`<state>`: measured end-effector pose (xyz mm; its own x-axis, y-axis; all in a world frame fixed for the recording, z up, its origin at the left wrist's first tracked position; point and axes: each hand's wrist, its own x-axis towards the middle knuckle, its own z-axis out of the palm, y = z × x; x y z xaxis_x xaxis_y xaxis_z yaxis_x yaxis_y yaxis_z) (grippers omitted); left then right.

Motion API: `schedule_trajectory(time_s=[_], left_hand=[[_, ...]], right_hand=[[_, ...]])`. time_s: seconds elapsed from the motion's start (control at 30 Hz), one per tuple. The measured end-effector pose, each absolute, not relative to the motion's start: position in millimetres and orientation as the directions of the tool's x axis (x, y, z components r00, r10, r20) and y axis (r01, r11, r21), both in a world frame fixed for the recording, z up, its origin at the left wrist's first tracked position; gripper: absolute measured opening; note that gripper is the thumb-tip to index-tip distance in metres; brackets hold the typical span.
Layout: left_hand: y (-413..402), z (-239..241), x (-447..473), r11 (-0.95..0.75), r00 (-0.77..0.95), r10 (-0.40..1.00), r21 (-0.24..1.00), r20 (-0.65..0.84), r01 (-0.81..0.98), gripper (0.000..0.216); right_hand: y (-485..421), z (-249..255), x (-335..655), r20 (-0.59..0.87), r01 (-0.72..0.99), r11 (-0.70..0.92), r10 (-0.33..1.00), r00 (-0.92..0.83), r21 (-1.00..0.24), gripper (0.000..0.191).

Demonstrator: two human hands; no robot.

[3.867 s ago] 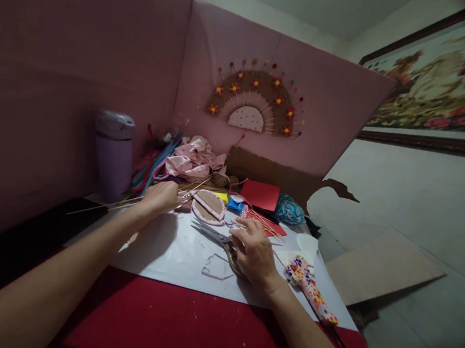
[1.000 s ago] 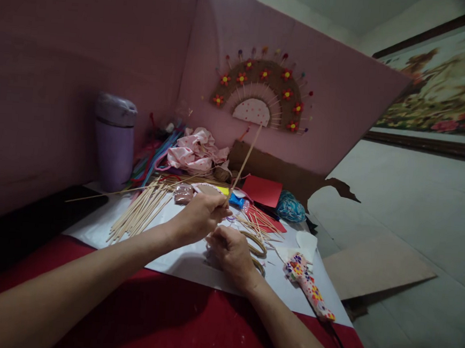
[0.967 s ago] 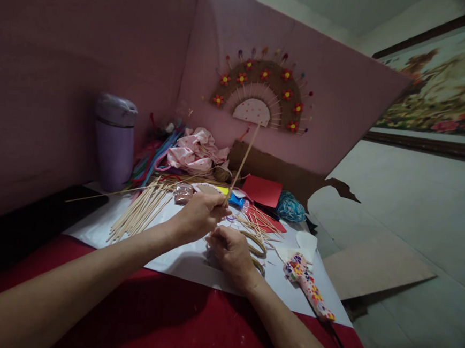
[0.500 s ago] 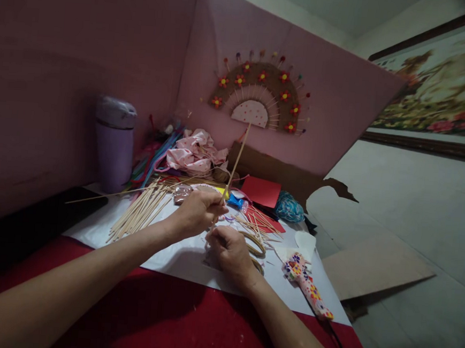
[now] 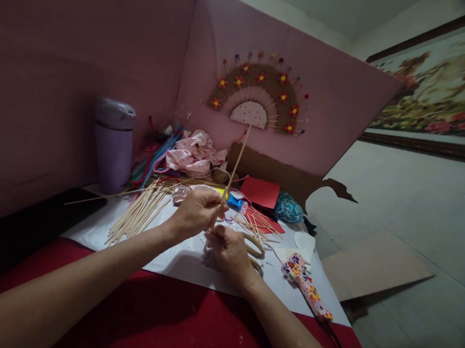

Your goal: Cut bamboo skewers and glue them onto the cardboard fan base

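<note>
My left hand [image 5: 196, 214] is closed on a thin wooden stick [image 5: 236, 161] that slants up and away over the table. My right hand [image 5: 228, 250] is curled just below it, fingers closed at the stick's lower end; what it grips is hidden. Scissors with tan handles [image 5: 255, 248] lie under and beside my right hand on the white sheet [image 5: 170, 249]. A loose pile of wooden sticks [image 5: 143, 210] lies to the left of my left hand.
A purple flask [image 5: 114, 143] stands at the back left. Pink cloth [image 5: 191, 154], pipe cleaners, red paper [image 5: 260, 191], blue yarn [image 5: 288, 208] and a flower-patterned glue gun [image 5: 308, 287] crowd the table. A brown fan decoration [image 5: 258, 95] hangs on the pink board.
Since 3.9 s ago my left hand has lifted one stick from the pile and my right hand has left the scissors to meet it. In the last second the stick tilted slightly.
</note>
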<state>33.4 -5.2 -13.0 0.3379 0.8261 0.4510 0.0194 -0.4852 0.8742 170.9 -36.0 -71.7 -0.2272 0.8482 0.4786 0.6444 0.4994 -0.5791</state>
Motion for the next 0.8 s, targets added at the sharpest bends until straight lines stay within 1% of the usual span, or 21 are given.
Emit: schedule_trajectory(time_s=[0.1, 0.27, 0.37, 0.43, 0.53, 0.7, 0.8], left_hand=[[-9.0, -11.8, 35.7, -0.452, 0.302, 0.838, 0.888, 0.455, -0.085, 0.03], [-10.9, -11.0, 35.8, -0.445, 0.3, 0.828, 0.881, 0.473, -0.162, 0.027], [-10.0, -6.7, 33.1, -0.395, 0.35, 0.835, 0.905, 0.425, -0.156, 0.023], [-8.8, -3.5, 31.4, -0.386, 0.352, 0.84, 0.911, 0.413, -0.147, 0.02], [-7.2, -1.4, 30.8, -0.424, 0.345, 0.821, 0.89, 0.455, -0.166, 0.018], [-10.7, -1.4, 33.3, -0.456, 0.352, 0.794, 0.869, 0.495, -0.193, 0.027], [-14.8, 0.4, 33.9, -0.472, 0.341, 0.788, 0.858, 0.513, -0.201, 0.028]], right_hand=[[-36.7, -73.4, 171.4, 0.49, 0.675, 0.499, 0.842, -0.228, -0.543, 0.02], [-37.4, -73.5, 171.8, 0.487, 0.699, 0.504, 0.837, -0.249, -0.508, 0.019], [-37.1, -72.3, 172.3, 0.488, 0.685, 0.518, 0.832, -0.263, -0.512, 0.018], [-36.5, -71.8, 172.6, 0.487, 0.676, 0.521, 0.832, -0.266, -0.522, 0.017], [-35.6, -71.6, 172.7, 0.48, 0.672, 0.517, 0.836, -0.265, -0.531, 0.015], [-36.5, -70.1, 171.7, 0.452, 0.697, 0.48, 0.857, -0.246, -0.532, 0.015], [-37.5, -69.0, 171.3, 0.448, 0.709, 0.471, 0.861, -0.241, -0.525, 0.015]])
